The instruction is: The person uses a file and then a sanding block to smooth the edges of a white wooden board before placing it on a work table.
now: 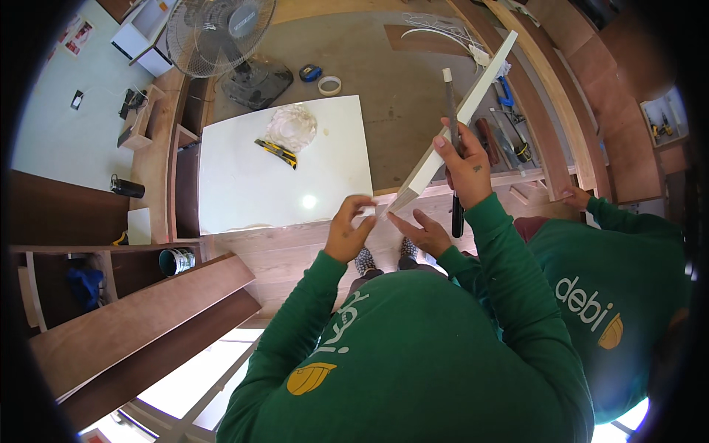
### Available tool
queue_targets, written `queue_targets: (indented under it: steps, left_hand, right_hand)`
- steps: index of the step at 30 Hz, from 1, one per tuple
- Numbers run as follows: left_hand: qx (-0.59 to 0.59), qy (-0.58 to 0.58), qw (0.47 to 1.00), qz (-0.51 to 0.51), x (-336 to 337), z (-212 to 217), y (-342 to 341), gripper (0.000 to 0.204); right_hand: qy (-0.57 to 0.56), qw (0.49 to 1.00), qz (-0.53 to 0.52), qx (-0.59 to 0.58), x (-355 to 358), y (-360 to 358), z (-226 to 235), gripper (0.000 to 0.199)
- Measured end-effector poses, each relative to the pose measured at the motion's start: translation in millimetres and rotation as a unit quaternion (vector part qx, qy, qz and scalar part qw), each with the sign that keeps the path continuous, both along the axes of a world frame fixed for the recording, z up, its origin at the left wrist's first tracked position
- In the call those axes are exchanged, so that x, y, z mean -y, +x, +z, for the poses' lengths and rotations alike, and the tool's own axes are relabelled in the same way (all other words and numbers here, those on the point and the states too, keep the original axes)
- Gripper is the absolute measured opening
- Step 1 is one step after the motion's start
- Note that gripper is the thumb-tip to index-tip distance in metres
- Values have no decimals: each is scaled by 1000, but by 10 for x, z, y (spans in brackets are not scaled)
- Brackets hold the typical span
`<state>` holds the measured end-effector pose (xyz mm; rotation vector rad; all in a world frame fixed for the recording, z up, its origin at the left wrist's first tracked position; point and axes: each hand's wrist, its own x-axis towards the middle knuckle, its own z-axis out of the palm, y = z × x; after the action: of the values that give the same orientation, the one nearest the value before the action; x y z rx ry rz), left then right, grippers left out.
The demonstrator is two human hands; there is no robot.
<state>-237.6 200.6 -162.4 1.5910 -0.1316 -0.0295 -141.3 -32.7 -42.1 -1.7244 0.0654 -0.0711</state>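
My right hand [471, 173] grips a long white strip of board [487, 81], which slants from upper right down toward the middle. Against the same hand stands a long grey tool with a black handle [458, 218], possibly a file, its pale tip up. Close to the strip's lower end, my left hand [351, 229] pinches a small white piece [365, 212]. A co-worker's hand [425, 235], palm up with fingers spread, is under the strip's lower end. Just beyond my left hand lies a white panel [251, 184] with a yellow-black utility knife [278, 153] and a white filler-like heap [291, 127].
A standing fan [221, 33], a blue tape measure [310, 72] and a tape roll [329, 86] are at the back. Hand tools [506, 136] lie right of the strip. The co-worker [598, 295] stands close on my right. Wooden shelving [140, 325] is at left.
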Motion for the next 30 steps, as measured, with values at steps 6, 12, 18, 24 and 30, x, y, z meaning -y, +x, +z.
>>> queue_targets:
  steps: [6, 12, 18, 24, 30]
  left_hand:
    - [64, -41, 997, -11, 436, 602, 377, 56]
    - [61, 118, 991, -25, 293, 17, 296, 56]
    - [8, 213, 976, -41, -150, -962, -139, 40]
    - [-185, 210, 960, -13, -295, -879, -433, 29]
    - [-153, 162, 975, -8, -247, -681, -382, 40]
  right_hand:
    - [25, 1000, -2, -12, -64, -50, 93, 50]
    - [-2, 1000, -8, 5, -20, -72, 32, 49]
    - [-7, 1000, -7, 15, -54, -120, 14, 49]
    - [-21, 1000, -5, 20, -49, -78, -18, 50]
    - [-5, 1000, -8, 24, -52, -56, -37, 49]
